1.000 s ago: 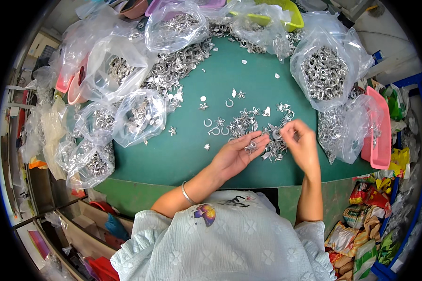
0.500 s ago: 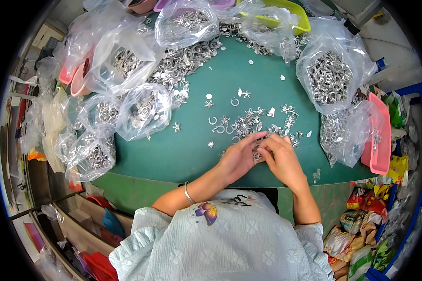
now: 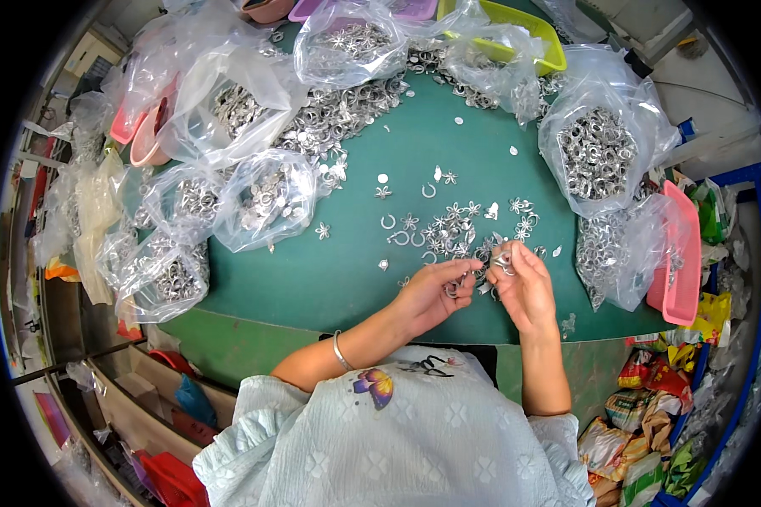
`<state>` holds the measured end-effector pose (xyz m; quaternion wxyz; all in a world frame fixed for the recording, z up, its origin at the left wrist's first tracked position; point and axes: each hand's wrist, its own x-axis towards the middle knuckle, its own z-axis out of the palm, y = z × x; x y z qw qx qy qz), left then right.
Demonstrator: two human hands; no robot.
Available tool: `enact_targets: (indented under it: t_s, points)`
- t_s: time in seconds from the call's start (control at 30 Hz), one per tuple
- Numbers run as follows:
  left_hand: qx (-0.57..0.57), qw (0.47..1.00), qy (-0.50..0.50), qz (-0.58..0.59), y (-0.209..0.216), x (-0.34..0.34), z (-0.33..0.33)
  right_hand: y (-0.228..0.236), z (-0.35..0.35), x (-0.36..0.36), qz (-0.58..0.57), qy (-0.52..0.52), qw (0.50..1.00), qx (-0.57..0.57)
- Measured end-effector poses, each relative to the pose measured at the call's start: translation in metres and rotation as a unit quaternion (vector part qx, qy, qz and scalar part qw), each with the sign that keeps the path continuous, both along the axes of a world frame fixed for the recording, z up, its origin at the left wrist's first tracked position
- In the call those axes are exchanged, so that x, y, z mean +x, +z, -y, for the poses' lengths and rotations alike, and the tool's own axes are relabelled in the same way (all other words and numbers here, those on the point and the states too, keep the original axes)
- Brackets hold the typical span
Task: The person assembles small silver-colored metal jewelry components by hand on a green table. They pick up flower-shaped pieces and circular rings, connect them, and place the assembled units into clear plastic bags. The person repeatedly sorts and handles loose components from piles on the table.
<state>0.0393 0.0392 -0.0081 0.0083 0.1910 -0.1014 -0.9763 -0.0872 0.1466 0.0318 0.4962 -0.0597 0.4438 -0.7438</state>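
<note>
A green desk (image 3: 313, 279) carries the work, and it is crowded on three sides: clear plastic bags of small silver metal parts lie along its left edge (image 3: 266, 198) and far edge (image 3: 347, 42), and a larger bag of ring-shaped silver parts (image 3: 600, 152) sits at the right. A loose heap of silver parts (image 3: 338, 114) spills across the far left of the desk between the bags. A yellow-green tray (image 3: 524, 25) stands at the far edge, partly covered by plastic, and a pink tray (image 3: 681, 253) stands on the right edge just beside another bag of parts. Near the middle, a scatter of small flower-shaped and ring-shaped silver pieces (image 3: 457, 224) lies loose on the green surface, just beyond the hands. The left hand (image 3: 427, 296) wears a thin bracelet (image 3: 340, 351) at the wrist; its fingertips are pinched together on a small silver piece (image 3: 452, 289). The right hand (image 3: 524, 287) is close beside it, its fingertips closed on a small silver ring-like piece (image 3: 503, 260), held just above the near edge of the scatter. Both pieces are shiny and tiny; their exact shapes are too small to tell. The two hands nearly touch over the near middle of the desk.
</note>
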Motion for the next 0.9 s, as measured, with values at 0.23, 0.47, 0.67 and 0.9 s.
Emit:
enact_targets:
  t_s: [0.23,0.47,0.67,0.9]
  points:
    - [0.029,0.981,0.018,0.191,0.033,-0.013,-0.008,-0.016,0.000,0.007,0.174,-0.014,0.978,-0.111]
    - [0.017,0.997,-0.064,0.044,0.005,0.004,-0.003,-0.008,-0.009,-0.001,0.307,-0.048,0.945,-0.105]
    - [-0.109,0.989,-0.041,0.093,0.018,0.008,-0.005,-0.026,-0.021,-0.022,0.307,0.043,0.912,-0.267]
    - [-0.115,0.987,-0.041,0.100,0.018,0.012,-0.002,-0.003,0.000,-0.001,0.316,-0.048,0.941,-0.112]
